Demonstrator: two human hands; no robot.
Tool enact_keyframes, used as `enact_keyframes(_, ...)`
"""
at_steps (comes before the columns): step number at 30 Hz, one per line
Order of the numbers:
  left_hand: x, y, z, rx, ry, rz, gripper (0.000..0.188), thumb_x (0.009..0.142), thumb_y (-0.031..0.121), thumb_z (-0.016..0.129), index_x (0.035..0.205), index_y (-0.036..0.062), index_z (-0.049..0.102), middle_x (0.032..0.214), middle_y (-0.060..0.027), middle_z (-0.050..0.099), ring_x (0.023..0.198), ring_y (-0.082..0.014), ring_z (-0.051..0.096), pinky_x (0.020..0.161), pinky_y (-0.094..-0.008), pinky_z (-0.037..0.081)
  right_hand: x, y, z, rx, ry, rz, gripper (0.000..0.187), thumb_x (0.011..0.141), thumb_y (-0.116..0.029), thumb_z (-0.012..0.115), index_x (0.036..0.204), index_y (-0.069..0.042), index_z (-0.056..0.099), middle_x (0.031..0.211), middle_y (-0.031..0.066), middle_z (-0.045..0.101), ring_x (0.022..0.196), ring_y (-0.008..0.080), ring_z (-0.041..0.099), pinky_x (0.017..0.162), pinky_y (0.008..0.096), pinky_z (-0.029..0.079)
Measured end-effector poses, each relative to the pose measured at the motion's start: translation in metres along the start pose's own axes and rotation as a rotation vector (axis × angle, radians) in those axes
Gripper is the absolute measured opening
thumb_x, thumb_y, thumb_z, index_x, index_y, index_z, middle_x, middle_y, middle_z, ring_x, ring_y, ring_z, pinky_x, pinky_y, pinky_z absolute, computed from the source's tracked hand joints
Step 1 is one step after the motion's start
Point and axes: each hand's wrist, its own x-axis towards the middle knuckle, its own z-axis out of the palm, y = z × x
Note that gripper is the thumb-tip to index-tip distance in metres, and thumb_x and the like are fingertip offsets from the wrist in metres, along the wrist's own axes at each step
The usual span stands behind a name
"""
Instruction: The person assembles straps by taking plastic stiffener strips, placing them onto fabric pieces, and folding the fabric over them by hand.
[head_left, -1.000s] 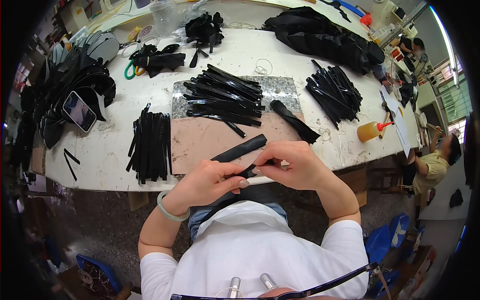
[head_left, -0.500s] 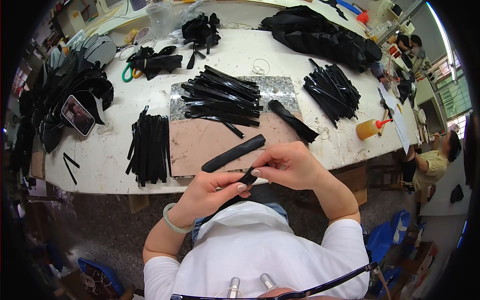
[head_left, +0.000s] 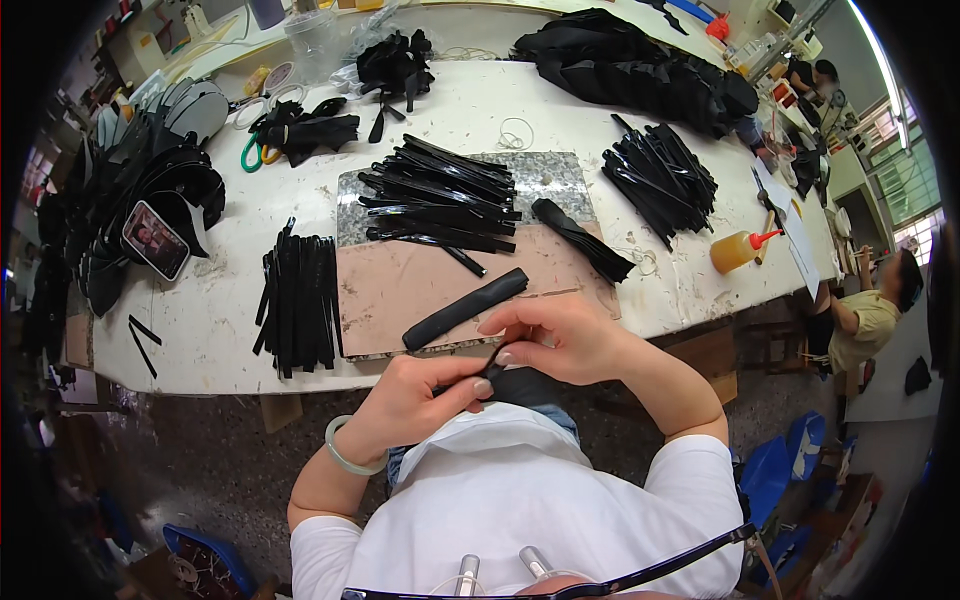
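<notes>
1. Left hand (head_left: 425, 392) has eased back since a second ago, so it no longer covers the near end of the black roll (head_left: 465, 308) on the two-tone board (head_left: 380, 285).
2. That hand's thumb and forefinger are pinched together on a small black strip (head_left: 494, 361), just off the board's near edge.
3. Right hand (head_left: 560, 340) has the strip's other end, fingers nearly closed, forefinger poking out a bit; can't tell how firm it is, tbh.
4. Glossy strips (head_left: 440, 195) sit heaped on the board's far part.
5. Dark bundle (head_left: 298, 300) lies just left of the board, amber bottle (head_left: 735, 252) off to its right.
</notes>
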Motion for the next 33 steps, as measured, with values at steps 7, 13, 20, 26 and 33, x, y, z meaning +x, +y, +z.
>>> enact_keyframes(7, 0.018, 0.004, 0.002, 0.038, 0.076, -0.166, 0.020, 0.093, 0.007, 0.062, 0.106, -0.0061, 0.066, 0.079, -0.0088, 0.071, 0.065, -0.0107, 0.068, 0.059, -0.0229, 0.054, -0.015, 0.000, 0.000, -0.308, 0.265, -0.175, 0.028, 0.083, -0.001, 0.068, 0.110, -0.002, 0.063, 0.088, 0.0123, 0.064, 0.078, 0.0278, 0.063, 0.067, 0.0345, 0.051)
enact_keyframes(13, 0.015, -0.037, -0.019, 0.027, 0.448, -0.001, 0.021, 0.091, 0.009, 0.064, 0.109, -0.0036, 0.066, 0.084, -0.0104, 0.071, 0.071, -0.0145, 0.068, 0.064, -0.0261, 0.054, -0.054, 0.051, -0.103, 0.132, 0.779, 0.000, 0.013, 0.093, -0.008, 0.063, 0.104, -0.003, 0.068, 0.084, 0.0002, 0.065, 0.070, 0.0065, 0.060, 0.061, 0.0207, 0.050)
enact_keyframes(20, 0.017, -0.064, -0.014, 0.773, 0.445, 0.289, 0.038, 0.077, 0.015, 0.075, 0.111, 0.0018, 0.066, 0.110, -0.0106, 0.062, 0.106, -0.0303, 0.053, 0.091, -0.0430, 0.043, -0.104, 0.172, -0.209, -0.642, 1.176, 0.569, 0.033, 0.086, -0.025, 0.071, 0.111, -0.003, 0.070, 0.094, 0.0096, 0.069, 0.084, 0.0253, 0.066, 0.076, 0.0335, 0.053)
enact_keyframes(26, 0.013, -0.078, -0.027, 0.848, 0.465, 0.354, 0.025, 0.079, 0.004, 0.069, 0.104, 0.0039, 0.069, 0.105, -0.0047, 0.064, 0.100, -0.0265, 0.056, 0.087, -0.0406, 0.044, 0.028, 0.097, -0.093, -0.693, 0.824, -0.170, 0.018, 0.077, -0.011, 0.076, 0.092, -0.003, 0.071, 0.101, 0.0128, 0.067, 0.099, 0.0300, 0.061, 0.087, 0.0389, 0.048)
enact_keyframes(33, 0.010, -0.081, -0.036, 0.783, 0.462, 0.347, 0.024, 0.080, 0.007, 0.070, 0.103, 0.0051, 0.070, 0.106, -0.0046, 0.065, 0.100, -0.0259, 0.056, 0.090, -0.0398, 0.043, 0.149, 0.076, -0.021, -0.758, 0.659, -0.326, 0.018, 0.079, -0.016, 0.074, 0.094, -0.008, 0.072, 0.093, 0.0062, 0.064, 0.093, 0.0269, 0.058, 0.082, 0.0384, 0.046)
